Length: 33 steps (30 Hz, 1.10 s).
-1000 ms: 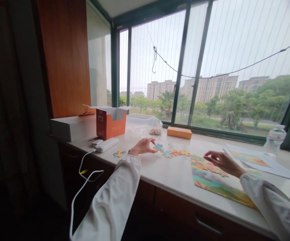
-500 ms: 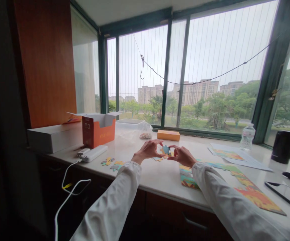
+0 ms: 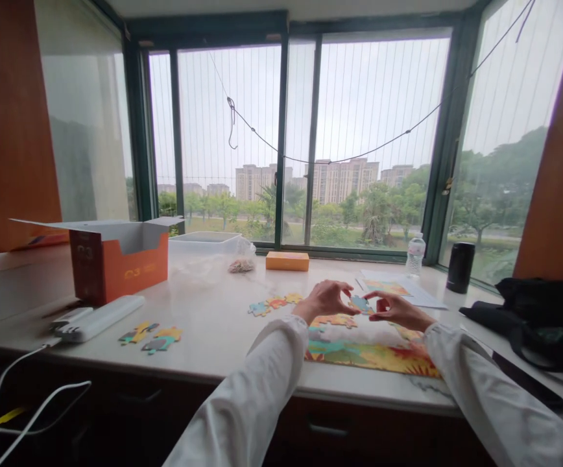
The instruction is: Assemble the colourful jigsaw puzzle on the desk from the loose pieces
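Your L grip & R grip are pinching a blue jigsaw pc btwn their fingertips, holding it just above the far edge of the part-built puzzle. Loose pcs are lying in a row just left of it, w/ 2 more clusters sitting further left on the table, near the orange box.

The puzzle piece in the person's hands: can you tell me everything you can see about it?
The jigsaw piece is small, flat and mostly blue, and it looks like printed card. Its knobbly outline is partly hidden, so its full shape is hard to tell. It seems to be held up between the fingertips of the left hand and the right hand, which close in from both sides. Below it lies a part-built, colourful jigsaw puzzle on the pale counter.
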### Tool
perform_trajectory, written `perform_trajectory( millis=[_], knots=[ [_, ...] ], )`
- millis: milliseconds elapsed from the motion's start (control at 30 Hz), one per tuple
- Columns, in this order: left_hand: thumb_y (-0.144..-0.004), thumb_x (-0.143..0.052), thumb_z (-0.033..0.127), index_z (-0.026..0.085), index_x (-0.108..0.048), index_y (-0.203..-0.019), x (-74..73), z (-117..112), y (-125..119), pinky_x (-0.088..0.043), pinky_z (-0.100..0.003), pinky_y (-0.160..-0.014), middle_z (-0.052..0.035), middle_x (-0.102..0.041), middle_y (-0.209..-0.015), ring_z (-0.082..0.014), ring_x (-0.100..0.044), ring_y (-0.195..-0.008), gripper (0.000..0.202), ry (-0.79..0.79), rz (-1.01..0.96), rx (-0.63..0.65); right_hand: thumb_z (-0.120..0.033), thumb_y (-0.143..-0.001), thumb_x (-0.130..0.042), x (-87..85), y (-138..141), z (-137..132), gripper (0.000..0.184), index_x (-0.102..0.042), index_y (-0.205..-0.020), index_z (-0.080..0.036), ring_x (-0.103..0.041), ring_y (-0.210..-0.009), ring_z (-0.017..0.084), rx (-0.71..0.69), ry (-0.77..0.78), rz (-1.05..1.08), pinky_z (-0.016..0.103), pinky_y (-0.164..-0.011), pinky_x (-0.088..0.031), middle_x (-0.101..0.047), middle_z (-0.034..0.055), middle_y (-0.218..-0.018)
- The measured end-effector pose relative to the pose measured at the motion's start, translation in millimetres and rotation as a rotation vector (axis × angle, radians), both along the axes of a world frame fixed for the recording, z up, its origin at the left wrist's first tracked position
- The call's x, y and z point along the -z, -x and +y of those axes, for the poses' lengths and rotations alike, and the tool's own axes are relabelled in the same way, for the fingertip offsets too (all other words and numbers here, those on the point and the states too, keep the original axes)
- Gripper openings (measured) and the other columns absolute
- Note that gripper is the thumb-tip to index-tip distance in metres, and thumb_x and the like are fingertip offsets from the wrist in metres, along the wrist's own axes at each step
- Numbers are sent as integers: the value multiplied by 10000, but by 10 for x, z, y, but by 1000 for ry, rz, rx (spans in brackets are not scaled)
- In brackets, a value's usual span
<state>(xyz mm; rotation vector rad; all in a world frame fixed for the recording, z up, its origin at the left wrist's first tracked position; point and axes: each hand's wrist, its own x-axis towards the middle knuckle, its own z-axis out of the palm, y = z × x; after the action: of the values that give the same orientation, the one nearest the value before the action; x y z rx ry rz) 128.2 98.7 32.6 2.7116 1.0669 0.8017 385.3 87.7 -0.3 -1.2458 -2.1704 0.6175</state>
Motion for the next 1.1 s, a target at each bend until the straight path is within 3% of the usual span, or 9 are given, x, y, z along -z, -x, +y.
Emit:
perform_trajectory(
  millis=[133, 300, 500, 633, 800, 1100],
  knots=[
    [-643, -793, 642, 297, -688, -1187, 238, 55, -145, -526, -320, -902, 14, -758, -1098, -232, -706, -1018, 653, 45, 112, 4, -646, -590, -804, 202, -124, 64, 717, -651, -1126, -196, -422, -562, 116, 27, 91, -87, 257, -536, -295, -479, -76, -586],
    [-689, -757, 661, 333, -672, -1231, 347, 91, -146, -517, -322, -913, 27, -753, -1114, -229, -698, -1039, 639, 69, 117, -31, -672, -607, -779, 209, -115, 86, 713, -670, -1123, -191, -396, -560, 107, 40, 80, -88, 256, -526, -273, -469, -75, -598],
    [-836, -629, 625, 342, -743, -1112, 368, 63, -144, -506, -319, -903, -1, -731, -1156, -233, -678, -1046, 412, 48, 186, 10, -688, -661, -731, 141, -112, 24, 710, -682, -1142, -169, -390, -554, 108, 49, 87, -125, 259, -525, -266, -455, -66, -598],
    [-935, -532, 426, 368, -748, -1103, 365, 60, -135, -480, -286, -937, 38, -673, -1277, -199, -662, -1064, 280, 57, 238, 7, -710, -690, -691, 99, -88, -34, 735, -670, -1194, -176, -406, -533, 112, 41, 104, -127, 262, -533, -283, -464, -67, -571],
    [-896, -535, 230, 388, -735, -1144, 369, 88, -151, -481, -273, -943, 44, -644, -1311, -192, -659, -1067, 356, 93, 269, -11, -755, -679, -662, 85, -75, -46, 724, -717, -1134, -194, -422, -541, 117, 27, 89, -137, 264, -547, -289, -477, -56, -558],
    [-866, -563, 177, 377, -734, -1154, 340, 48, -173, -490, -318, -979, 15, -581, -1366, -210, -667, -1057, 390, 148, 266, -30, -713, -718, -657, 92, -111, -24, 633, -731, -1074, -195, -367, -557, 110, 40, 21, -161, 268, -561, -272, -432, -66, -581]
  ],
)
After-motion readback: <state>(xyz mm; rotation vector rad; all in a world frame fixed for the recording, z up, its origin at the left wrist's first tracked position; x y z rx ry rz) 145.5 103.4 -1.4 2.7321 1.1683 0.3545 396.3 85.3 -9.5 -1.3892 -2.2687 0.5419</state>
